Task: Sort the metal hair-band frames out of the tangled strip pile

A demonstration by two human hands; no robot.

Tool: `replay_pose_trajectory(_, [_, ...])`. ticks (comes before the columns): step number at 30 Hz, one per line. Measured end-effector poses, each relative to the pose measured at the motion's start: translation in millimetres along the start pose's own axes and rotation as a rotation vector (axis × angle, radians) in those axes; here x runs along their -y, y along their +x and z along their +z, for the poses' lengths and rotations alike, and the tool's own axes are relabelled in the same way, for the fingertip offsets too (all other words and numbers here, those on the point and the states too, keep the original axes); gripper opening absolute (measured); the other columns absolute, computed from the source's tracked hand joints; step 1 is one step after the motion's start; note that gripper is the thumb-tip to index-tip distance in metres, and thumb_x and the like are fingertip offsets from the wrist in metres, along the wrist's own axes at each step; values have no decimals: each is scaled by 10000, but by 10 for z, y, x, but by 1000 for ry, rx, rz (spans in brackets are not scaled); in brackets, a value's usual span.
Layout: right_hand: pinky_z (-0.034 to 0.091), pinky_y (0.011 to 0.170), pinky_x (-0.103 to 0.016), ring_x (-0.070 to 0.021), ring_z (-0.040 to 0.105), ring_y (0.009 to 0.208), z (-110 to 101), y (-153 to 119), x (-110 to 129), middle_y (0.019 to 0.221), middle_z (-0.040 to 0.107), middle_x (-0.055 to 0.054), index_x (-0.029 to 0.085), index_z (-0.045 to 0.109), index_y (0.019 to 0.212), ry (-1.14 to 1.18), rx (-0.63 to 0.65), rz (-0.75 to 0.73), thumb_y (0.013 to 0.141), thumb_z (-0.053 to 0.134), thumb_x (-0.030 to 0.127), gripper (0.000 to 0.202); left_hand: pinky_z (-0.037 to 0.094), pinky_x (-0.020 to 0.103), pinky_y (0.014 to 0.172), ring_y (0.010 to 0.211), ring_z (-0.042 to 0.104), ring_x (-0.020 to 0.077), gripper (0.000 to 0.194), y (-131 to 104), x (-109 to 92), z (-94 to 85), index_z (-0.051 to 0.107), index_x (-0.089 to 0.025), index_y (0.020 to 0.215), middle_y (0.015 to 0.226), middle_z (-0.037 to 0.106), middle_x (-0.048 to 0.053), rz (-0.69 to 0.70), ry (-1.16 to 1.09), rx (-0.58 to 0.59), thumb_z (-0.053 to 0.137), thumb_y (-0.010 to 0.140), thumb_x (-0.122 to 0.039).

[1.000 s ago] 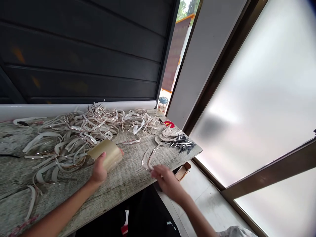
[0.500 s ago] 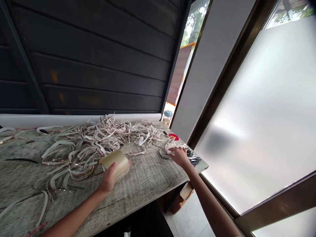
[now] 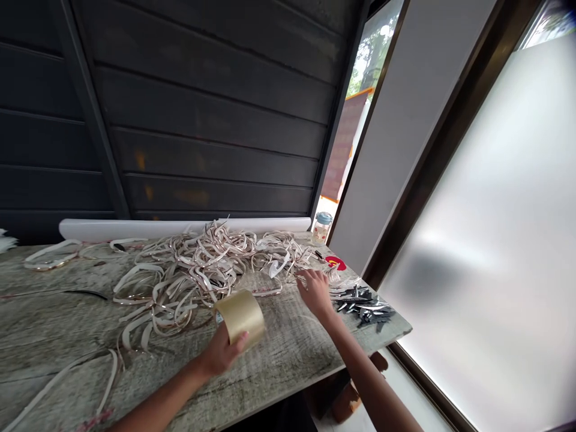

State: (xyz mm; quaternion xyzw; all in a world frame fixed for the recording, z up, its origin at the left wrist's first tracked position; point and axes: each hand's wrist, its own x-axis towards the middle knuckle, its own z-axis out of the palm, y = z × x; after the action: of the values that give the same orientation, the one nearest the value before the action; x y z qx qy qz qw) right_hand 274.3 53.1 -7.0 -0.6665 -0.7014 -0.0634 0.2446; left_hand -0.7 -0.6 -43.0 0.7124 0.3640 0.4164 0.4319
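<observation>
Dark grooved panels (image 3: 216,108) rise behind a wood-grained table (image 3: 288,366), with frosted glass (image 3: 486,240) off to the right. Along the foot of the panels runs a long white tube (image 3: 117,229), and near its right end stands a clear jar (image 3: 320,233) with a blue lid.

Loose pale strips (image 3: 202,258), some with a shiny edge, lie in a tangled heap across the middle of the table, with stray loops to the left. At the near side of this heap, the left hand (image 3: 226,350) holds a wide roll of tape (image 3: 247,318), its thumb on the outer face; its other fingers are mostly hidden by the roll.

Well to the right of the roll, the right hand (image 3: 315,291) is over a smaller bundle of strips (image 3: 333,275), its fingers bent down. Whether they grip anything cannot be told. Just beyond the bundle lies a red disc (image 3: 335,263) with a yellow mark, and nearer the table's right corner is a pile of thin black pieces (image 3: 366,306).
</observation>
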Motion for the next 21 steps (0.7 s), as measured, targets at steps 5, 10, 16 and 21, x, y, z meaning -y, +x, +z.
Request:
replay_pose_trajectory(5, [349, 995, -358, -225, 539, 1133, 295, 459, 761, 1165, 681, -44, 282, 683, 1133, 95, 133, -336, 981, 465, 209, 276, 462, 417, 1022, 1084, 653, 322, 359, -8, -74, -51, 699, -192, 1073, 1096, 747, 123, 273, 458, 169, 504, 852, -397])
replay_pose_trajectory(10, [436, 979, -360, -214, 581, 1127, 701, 896, 1306, 1159, 672, -56, 223, 678, 1121, 92, 238, -430, 935, 569, 164, 224, 509, 445, 945, 1007, 668, 309, 325, -2, -93, -8, 653, -231, 1079, 1051, 729, 112, 388, 481, 100, 453, 864, -370])
replay_pose_trajectory(16, [519, 938, -475, -251, 598, 1121, 1054, 1031, 1525, 1305, 569, -101, 181, 562, 1271, 34, 183, -169, 952, 604, 345, 361, 528, 420, 894, 930, 655, 273, 274, -13, -164, 22, 635, -227, 1018, 987, 718, 90, 444, 473, 44, 473, 804, -280])
replay_pose_trajectory(21, [544, 894, -442, -233, 624, 1066, 1087, 1087, 1450, 1250, 599, -92, 175, 566, 1260, 58, 226, -65, 955, 603, 337, 348, 516, 376, 884, 916, 648, 252, 258, -11, -193, 36, 645, -235, 955, 943, 728, 69, 480, 509, 63, 452, 785, -258])
